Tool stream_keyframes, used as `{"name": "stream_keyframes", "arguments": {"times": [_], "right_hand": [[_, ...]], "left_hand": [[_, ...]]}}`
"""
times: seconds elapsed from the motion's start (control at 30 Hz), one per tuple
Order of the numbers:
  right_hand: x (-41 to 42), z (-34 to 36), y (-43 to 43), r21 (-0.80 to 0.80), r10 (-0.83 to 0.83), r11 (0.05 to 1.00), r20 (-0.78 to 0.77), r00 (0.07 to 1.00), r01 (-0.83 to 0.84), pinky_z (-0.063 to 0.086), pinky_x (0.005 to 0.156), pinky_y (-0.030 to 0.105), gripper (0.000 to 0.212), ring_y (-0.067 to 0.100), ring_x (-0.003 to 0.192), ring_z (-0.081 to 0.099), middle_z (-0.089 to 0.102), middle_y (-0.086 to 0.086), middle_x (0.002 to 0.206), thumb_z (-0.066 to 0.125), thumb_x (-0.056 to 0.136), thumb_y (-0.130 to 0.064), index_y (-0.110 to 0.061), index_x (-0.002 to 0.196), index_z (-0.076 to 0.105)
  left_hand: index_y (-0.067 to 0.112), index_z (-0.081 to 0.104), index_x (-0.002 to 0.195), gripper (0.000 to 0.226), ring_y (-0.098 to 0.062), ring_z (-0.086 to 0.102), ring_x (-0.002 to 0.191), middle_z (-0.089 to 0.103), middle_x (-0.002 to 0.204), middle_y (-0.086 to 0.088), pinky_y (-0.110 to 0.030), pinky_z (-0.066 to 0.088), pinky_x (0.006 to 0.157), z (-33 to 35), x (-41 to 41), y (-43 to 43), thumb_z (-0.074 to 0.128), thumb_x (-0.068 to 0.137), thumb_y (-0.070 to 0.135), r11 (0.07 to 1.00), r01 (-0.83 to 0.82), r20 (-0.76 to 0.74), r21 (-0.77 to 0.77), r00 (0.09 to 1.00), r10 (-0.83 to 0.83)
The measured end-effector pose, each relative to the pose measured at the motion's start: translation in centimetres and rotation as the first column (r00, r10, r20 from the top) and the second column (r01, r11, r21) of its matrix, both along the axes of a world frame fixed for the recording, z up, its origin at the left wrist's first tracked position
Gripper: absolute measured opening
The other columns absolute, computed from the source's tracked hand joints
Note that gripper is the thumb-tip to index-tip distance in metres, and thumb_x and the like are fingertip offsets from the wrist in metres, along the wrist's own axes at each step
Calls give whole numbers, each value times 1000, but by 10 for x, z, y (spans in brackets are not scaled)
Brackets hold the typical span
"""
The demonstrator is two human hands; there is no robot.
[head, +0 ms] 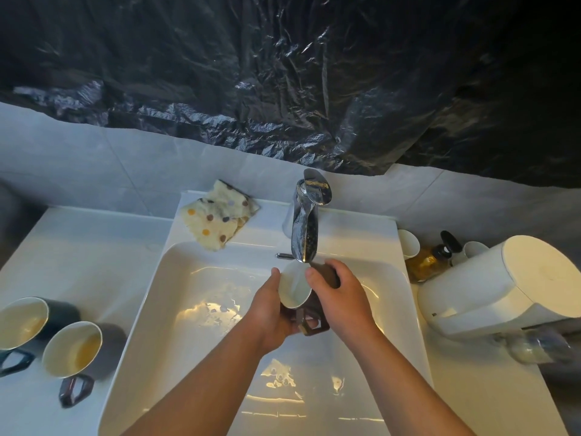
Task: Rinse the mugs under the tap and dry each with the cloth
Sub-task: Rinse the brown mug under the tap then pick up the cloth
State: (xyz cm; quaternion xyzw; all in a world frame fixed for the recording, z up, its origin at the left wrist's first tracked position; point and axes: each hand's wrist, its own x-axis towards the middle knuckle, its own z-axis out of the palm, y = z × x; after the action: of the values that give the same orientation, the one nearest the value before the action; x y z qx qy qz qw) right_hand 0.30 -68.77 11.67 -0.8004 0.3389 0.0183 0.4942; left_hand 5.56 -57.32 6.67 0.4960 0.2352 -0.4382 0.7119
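Black plastic sheeting [283,73], crinkled and glossy, covers the far wall above pale grey tiles [78,152]. Below it a white countertop [78,262] holds a glossy white rectangular basin [188,325] with rounded corners, its wet floor catching light. On the right lies a large white cylindrical appliance [503,284] on its side, with an amber bottle [424,262] and two white cups behind it. A chrome tap [305,225] with a flat lever rises at the far rim of the basin. Near the tap's spout, over the basin, a brown mug [298,291] with a cream interior and angular handle is tilted, mouth facing the viewer. The left hand [270,313] grips it from below and the left side, thumb on the rim; the right hand [339,297] clasps its outer wall from the right. Two dark mugs lie at the left on the counter: a blue-black mug [28,322] and, nearer, a grey-brown mug [81,347], both cream inside with brownish residue. A cream cloth [217,218] with coloured dots lies crumpled on the far-left basin ledge.
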Motion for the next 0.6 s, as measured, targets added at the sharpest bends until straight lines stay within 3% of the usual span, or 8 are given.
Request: {"name": "stream_keyframes", "arguments": {"times": [0.1,0.17,0.23,0.33,0.43,0.5,0.6], "right_hand": [[1,-3,1,220,-98,971,24,995,90,51,75,24,38,17,105,61,59,-2,122,57,96,-47,-28,128,50],[1,-9,2,313,-141,942,38,989,122,53,75,27,29,17,102,63,62,3,118,55,98,-44,-26,120,52],[1,-14,5,388,-143,915,55,988,111,57,77,31,23,20,102,64,65,5,115,53,99,-42,-25,114,58],[4,-19,8,527,-169,842,61,984,112,60,81,37,25,27,108,66,69,8,114,50,100,-39,-24,107,69],[7,-21,9,529,-126,843,18,992,97,58,83,31,31,22,105,68,71,9,113,41,106,-33,-21,111,69],[8,-25,8,530,-113,842,-7,994,99,58,81,28,31,21,105,68,71,10,115,40,107,-31,-21,113,69],[10,-33,8,551,-120,827,-29,992,116,58,81,28,33,22,108,67,71,11,114,38,107,-30,-20,112,69]], "left_hand": [[14,64,129,63,-41,66,114,71,120,-24,-59,53,99,-1,-1,7,32,101,61,999,25,69,-21,997,-23],[15,63,130,56,-34,67,99,69,117,-23,-53,58,89,1,-2,14,37,101,56,999,43,145,-23,989,-40],[20,62,128,49,-29,65,98,65,123,-21,-43,59,75,4,-2,20,41,101,54,999,38,237,22,971,-42],[25,62,121,34,-25,63,102,63,118,-14,-40,62,70,9,-1,30,45,103,48,996,25,406,89,912,-59],[23,58,119,23,-21,63,93,61,109,-8,-43,64,75,10,0,36,49,104,39,975,-36,487,218,870,-77],[26,55,121,28,-23,67,97,64,114,-8,-44,64,79,10,1,37,55,100,45,957,-54,508,285,855,-103],[33,52,122,58,-21,69,100,66,113,1,-50,61,88,13,1,38,58,76,68,918,-65,554,392,813,-178]]}}
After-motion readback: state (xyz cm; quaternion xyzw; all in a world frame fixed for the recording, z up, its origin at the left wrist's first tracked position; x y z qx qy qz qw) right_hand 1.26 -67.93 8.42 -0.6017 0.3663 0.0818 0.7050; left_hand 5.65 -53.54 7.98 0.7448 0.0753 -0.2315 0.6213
